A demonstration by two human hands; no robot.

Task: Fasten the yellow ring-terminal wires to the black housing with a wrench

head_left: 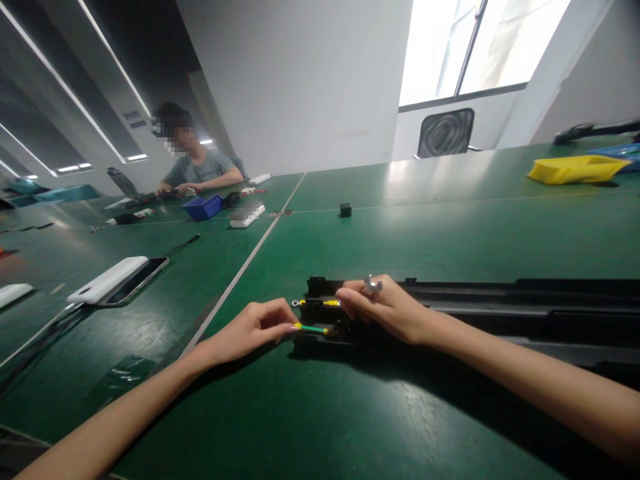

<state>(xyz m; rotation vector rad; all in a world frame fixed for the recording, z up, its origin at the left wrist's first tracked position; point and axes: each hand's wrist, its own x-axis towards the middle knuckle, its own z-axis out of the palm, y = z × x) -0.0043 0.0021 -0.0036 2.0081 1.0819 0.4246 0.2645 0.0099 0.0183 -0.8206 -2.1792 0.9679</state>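
My left hand (255, 328) is closed, its thumb and fingertips pinching the end of a short green-and-yellow wire (314, 329). That wire runs right toward the open end of a long black metal housing (480, 293). Beside it, a yellow wire (327, 303) ends in a ring terminal (295, 303) that sticks out past the housing. My right hand (387, 310) is closed over the housing's end, close to both wires. From the top of this fist shows the silver forked head of what looks like an open-end wrench (373, 285); its handle is hidden in the fingers.
A small black block (345, 210) stands beyond the housing on the green table (450, 220). On the left lie a phone (137, 283), a white box-shaped device (107, 277) and cables. A yellow bin (575, 169) is far right. Another person (200, 170) sits near a blue bin (203, 208).
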